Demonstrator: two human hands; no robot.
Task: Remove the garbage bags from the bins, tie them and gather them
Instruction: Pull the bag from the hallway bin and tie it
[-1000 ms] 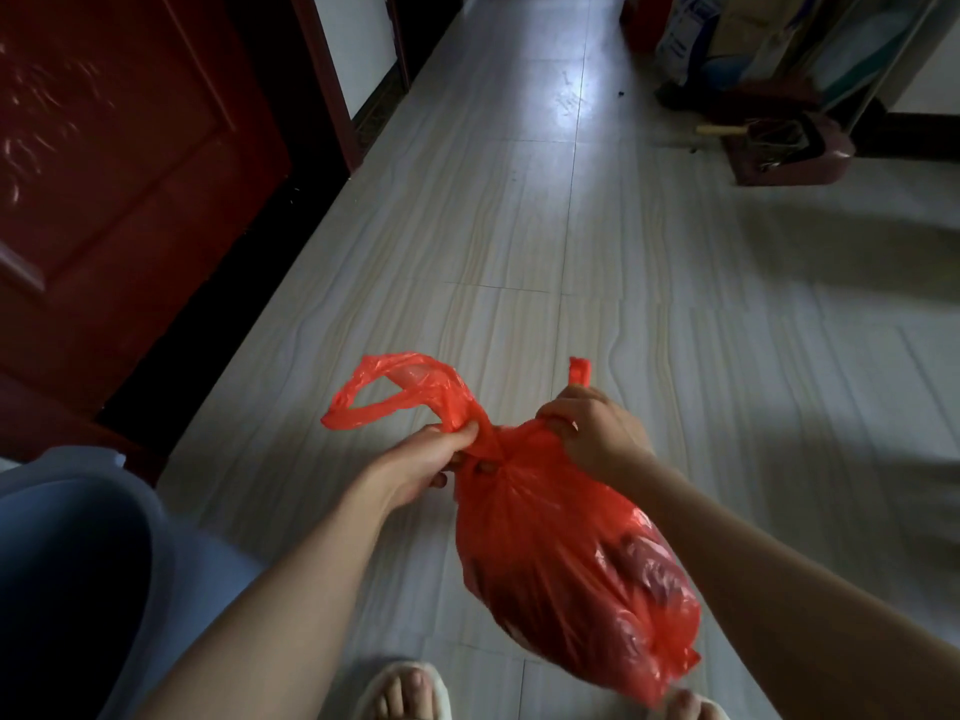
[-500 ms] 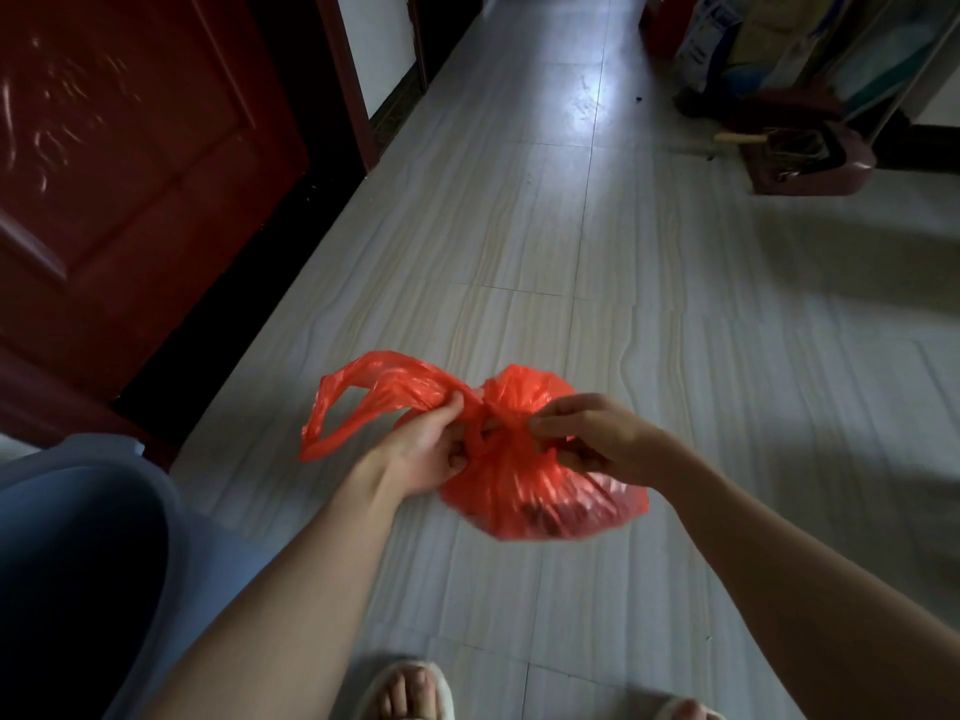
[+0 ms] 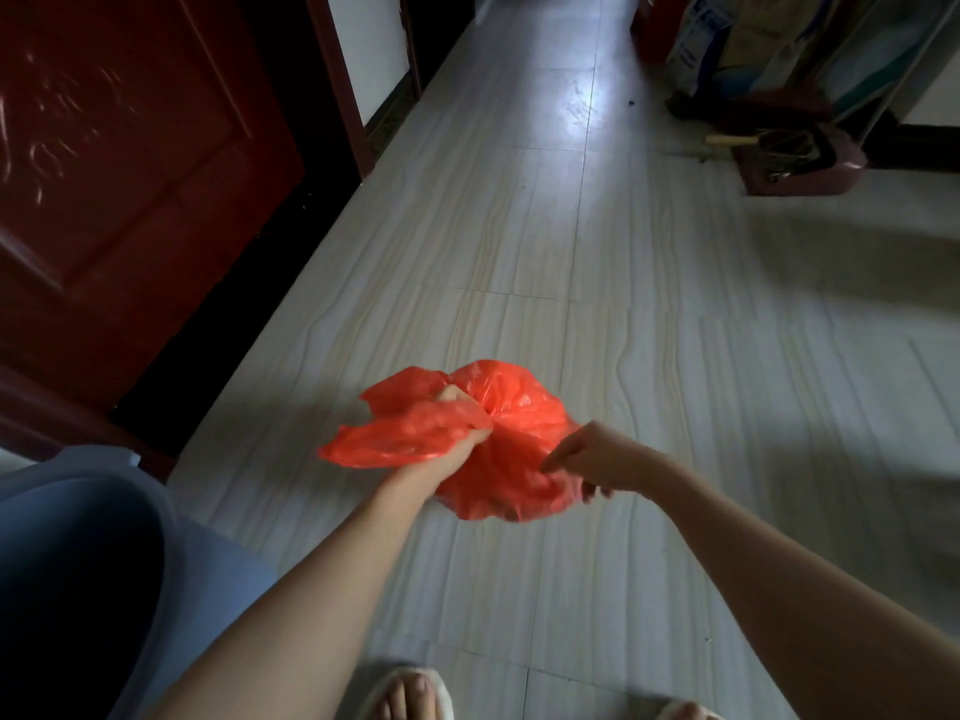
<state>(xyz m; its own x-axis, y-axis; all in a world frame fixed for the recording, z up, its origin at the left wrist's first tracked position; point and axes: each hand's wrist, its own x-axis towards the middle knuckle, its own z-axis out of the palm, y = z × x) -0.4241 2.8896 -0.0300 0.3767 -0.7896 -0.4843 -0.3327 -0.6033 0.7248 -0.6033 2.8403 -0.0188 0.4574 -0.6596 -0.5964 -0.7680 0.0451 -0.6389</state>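
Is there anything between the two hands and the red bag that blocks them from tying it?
Nothing visible does. The left hand already grips the bunched handle of the red bag, and the right hand pinches the bag's plastic on the other side. The bag is held above the tiled floor, with no other object between hands and bag.

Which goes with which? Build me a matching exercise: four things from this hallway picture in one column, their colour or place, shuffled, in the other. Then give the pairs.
Things:
1. garbage bag
2. door
3. bin
4. dustpan

Descriptions:
A. blue-grey, at the lower left edge
B. dark red, along the left wall
C. bright orange-red, gripped by the left hand, the right hand at it too
D. on the floor at the far right, by the clutter

Pairs: 1-C, 2-B, 3-A, 4-D
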